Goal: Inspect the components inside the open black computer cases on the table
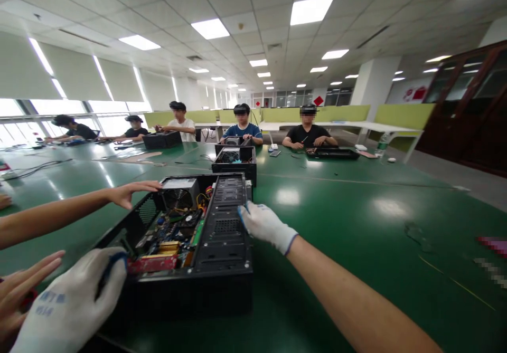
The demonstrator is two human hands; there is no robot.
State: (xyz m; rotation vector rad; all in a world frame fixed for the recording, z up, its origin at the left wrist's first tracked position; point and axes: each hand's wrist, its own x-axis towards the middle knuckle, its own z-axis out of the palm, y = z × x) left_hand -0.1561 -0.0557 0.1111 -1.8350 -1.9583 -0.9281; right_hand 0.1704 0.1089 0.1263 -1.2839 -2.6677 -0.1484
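An open black computer case (227, 258) lies on the green table, its circuit boards, wires and a power supply (178, 192) with a fan showing inside. My right hand (267, 226), in a white glove, grips the right side of the case. At the near left corner, my gloved left hand (75, 300) is curled with its fingers around the edge of the case, beside a red card (152, 264). A co-worker's bare hand (134, 190) reaches to the far left edge of the case. Another bare hand (31, 289) is spread left of my left hand.
Another open case (235, 165) stands just beyond this one. Across the green table (317, 210), several people sit at work with cases and parts. A bottle (382, 144) stands at the far right, and a thin yellow wire (455, 282) lies at the near right.
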